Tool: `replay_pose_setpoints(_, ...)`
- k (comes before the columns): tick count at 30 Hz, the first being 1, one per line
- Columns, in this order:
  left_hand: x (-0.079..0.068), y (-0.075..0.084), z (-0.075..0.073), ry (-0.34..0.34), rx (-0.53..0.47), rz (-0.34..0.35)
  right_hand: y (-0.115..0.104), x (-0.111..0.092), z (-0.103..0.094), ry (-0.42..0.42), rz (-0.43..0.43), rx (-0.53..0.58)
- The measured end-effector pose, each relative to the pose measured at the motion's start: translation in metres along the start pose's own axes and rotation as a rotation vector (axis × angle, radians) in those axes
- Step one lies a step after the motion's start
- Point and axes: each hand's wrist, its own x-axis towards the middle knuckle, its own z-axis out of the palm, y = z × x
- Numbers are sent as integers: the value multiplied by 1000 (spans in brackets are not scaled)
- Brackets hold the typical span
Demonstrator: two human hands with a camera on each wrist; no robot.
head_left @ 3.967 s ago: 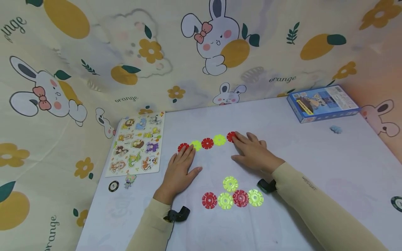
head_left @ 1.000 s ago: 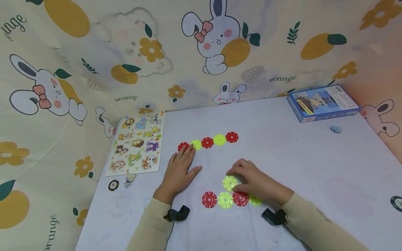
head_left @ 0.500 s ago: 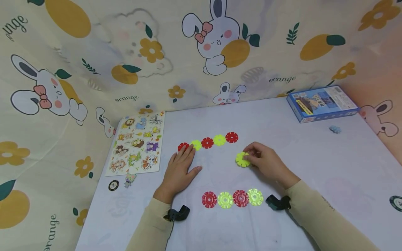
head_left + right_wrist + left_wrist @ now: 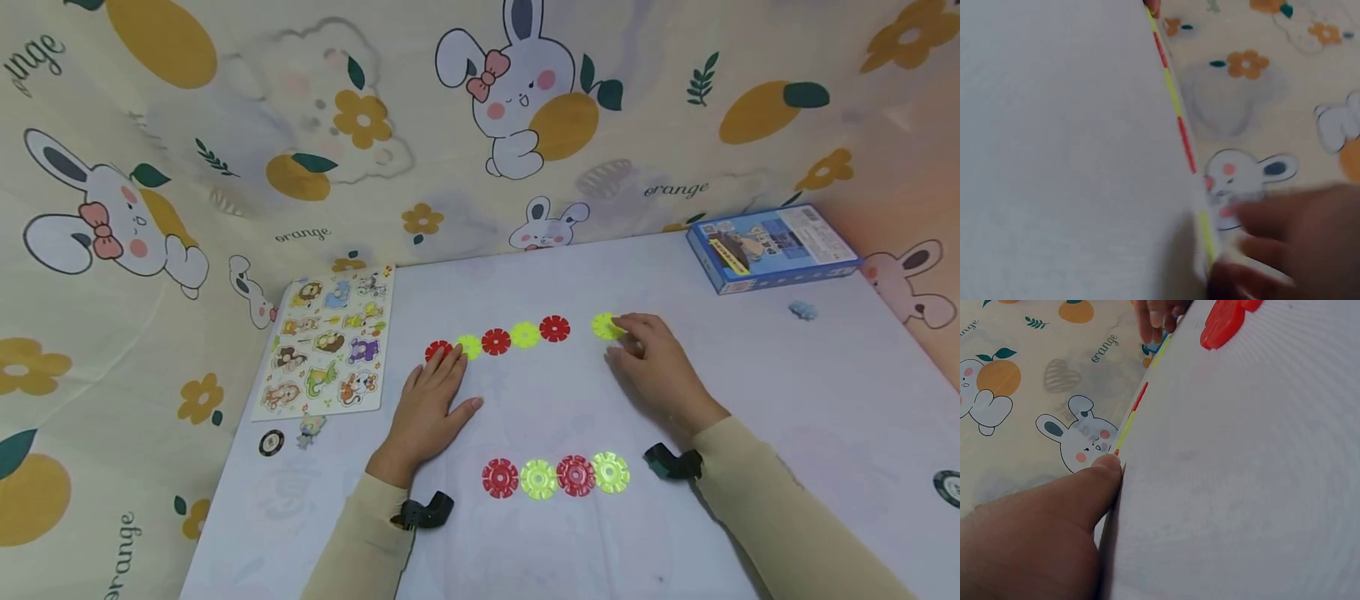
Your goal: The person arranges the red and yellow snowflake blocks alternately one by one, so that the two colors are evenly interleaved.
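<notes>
"Which piece do we look at first?"

"The yellow-green snowflake disc (image 4: 602,326). We find it to the right of the upper row (image 4: 496,342), apart from the red disc (image 4: 555,328) that ends it."

"Does the right hand (image 4: 663,367) grip it?"

"We see fingertips at the disc's right edge and the thumb just beside, a narrow spread. Whether they pinch it we cannot tell; the right wrist view is blurred."

"And the left hand (image 4: 426,412)?"

"Laid flat, thumb spread wide, its fingers partly covering the red and yellow-green discs at the row's left end."

"What lies nearer us?"

"A lower row (image 4: 538,480) of four, red and yellow-green by turns, side by side on the white surface (image 4: 750,358)."

"Farther out?"

"On our left, an animal puzzle board (image 4: 324,342), with a small figurine (image 4: 310,427) and a round black token (image 4: 272,442) near its closer edge. At the far right we have a blue box (image 4: 774,247) lying flat, a small pale-blue piece (image 4: 803,310) in front. A rabbit-and-orange printed cloth (image 4: 465,150) rises behind."
</notes>
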Motion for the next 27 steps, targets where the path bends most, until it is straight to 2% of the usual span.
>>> replay_pose_setpoints(3,1,0,1,8,8,5,-4,-2,6,-34,-121,-258)
replay_pose_setpoints(6,1,-1,1,16,15,4,-7,-1,11,-43,-170,-400)
replay_pose_setpoints(16,0,0,3,3,2,3,-13,10,20,-103,-146,-454)
replay_pose_setpoints(27,0,0,0,15,15,4,-15,1,21,-99,-176,-451)
